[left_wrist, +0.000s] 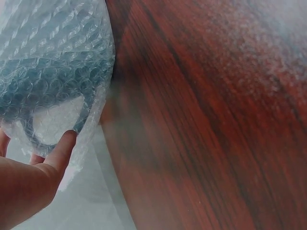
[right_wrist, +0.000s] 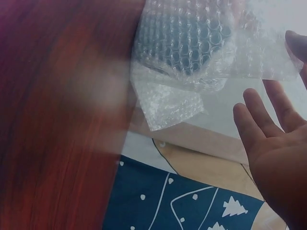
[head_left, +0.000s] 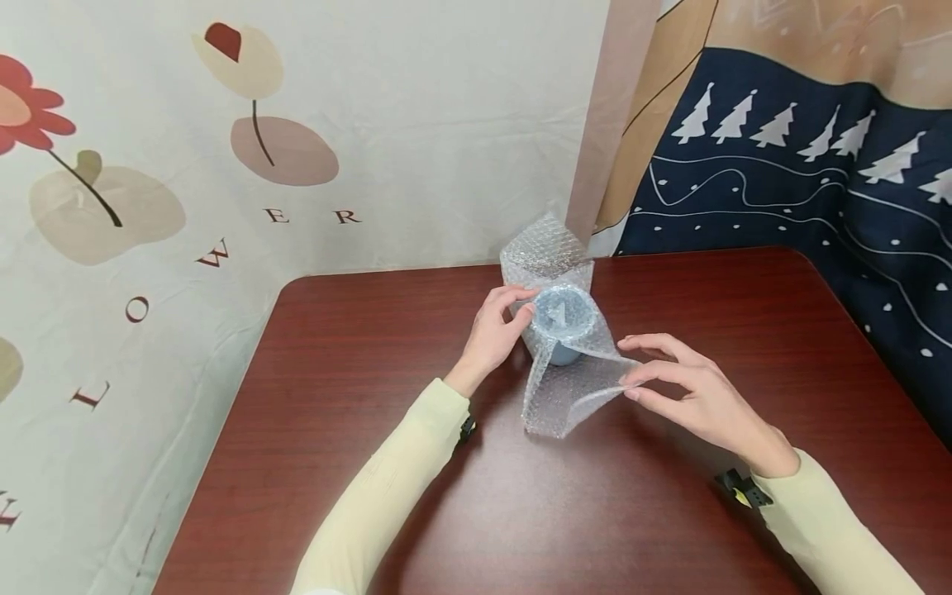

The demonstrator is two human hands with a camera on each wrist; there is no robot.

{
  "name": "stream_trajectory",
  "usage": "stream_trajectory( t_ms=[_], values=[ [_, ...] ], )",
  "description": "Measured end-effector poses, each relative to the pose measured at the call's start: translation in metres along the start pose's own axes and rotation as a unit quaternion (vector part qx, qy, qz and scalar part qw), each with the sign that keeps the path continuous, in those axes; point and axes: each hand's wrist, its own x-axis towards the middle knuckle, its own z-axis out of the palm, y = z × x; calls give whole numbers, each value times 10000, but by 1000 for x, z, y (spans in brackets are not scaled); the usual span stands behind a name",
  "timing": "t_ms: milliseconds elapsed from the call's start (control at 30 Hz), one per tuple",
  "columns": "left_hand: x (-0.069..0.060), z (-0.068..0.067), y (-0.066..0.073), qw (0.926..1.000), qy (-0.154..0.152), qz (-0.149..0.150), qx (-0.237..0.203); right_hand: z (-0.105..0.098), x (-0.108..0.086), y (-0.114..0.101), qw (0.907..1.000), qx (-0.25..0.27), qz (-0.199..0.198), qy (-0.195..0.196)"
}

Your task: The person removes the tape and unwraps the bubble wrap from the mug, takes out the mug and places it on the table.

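Note:
A blue round object [head_left: 564, 314], seemingly a mug, stands on the table wrapped in clear bubble wrap [head_left: 554, 405]. In the left wrist view a handle-like loop [left_wrist: 86, 112] shows through the wrap. The left hand [head_left: 494, 330] holds the wrapped object at its left side, its thumb on the film by the loop. To the right, the right hand [head_left: 695, 392] pinches a loose corner of the wrap between thumb and finger, other fingers spread. One end of the wrap [right_wrist: 168, 103] sticks out beyond the object at the back.
The dark red wooden table [head_left: 335, 355] reaches back to a white cloth [head_left: 446, 124] with flower prints and letters. A navy cloth [head_left: 744, 190] with white trees hangs at the right. Both wrists carry small dark straps below the sleeves.

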Motion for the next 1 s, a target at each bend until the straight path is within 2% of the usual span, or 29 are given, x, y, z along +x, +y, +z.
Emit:
stream_trajectory(
  t_ms=[367,500,600,767,867,1000],
  values=[
    [0,0,-3,10000,19,-29,-69,0,-4,0,9980,141,-208,-587],
    [0,0,-3,10000,12,-38,-36,-3,-4,-4,9968,479,55,-640],
    [1,0,-2,10000,5,-44,-40,-5,3,-9,9967,581,459,-321],
    [1,0,-2,10000,14,-28,-60,-1,26,-16,9921,-71,1240,172],
    [0,0,-2,10000,27,-14,-52,5,40,-17,9895,-368,1390,169],
    [0,1,-2,10000,51,4,-55,15,56,-15,9878,-665,1406,-49]
  ],
)
